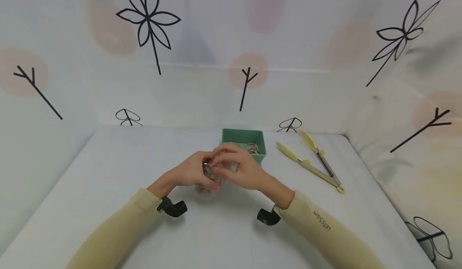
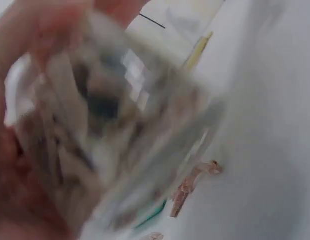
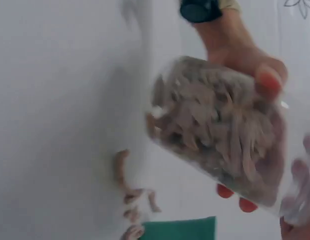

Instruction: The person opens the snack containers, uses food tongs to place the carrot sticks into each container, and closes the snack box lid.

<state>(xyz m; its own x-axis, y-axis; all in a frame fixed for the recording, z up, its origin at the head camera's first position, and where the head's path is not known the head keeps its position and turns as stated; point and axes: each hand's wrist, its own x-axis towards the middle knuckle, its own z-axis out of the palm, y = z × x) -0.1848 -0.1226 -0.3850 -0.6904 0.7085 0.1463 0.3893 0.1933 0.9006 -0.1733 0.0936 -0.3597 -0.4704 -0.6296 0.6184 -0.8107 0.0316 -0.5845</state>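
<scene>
A clear jar [image 1: 204,189] filled with pale brownish strips is tilted above the table, in front of a green box. My left hand [image 1: 189,170] grips it round the side, fingers and thumb on opposite sides. At the jar's other end my right hand [image 1: 247,170] curls its fingers and thumb round the clear top; whether a lid is there I cannot tell. The right wrist view shows the packed strips [image 3: 214,125] through the wall. The left wrist view has the jar [image 2: 130,125] close up and blurred.
Behind the hands stands the green box [image 1: 262,156], with similar strips inside. Several loose strips [image 3: 134,200] lie on the white table near it. Yellow-tipped metal tongs [image 1: 317,172] lie spread at the right. Patterned cloth walls [image 1: 202,96] enclose the table's back and sides.
</scene>
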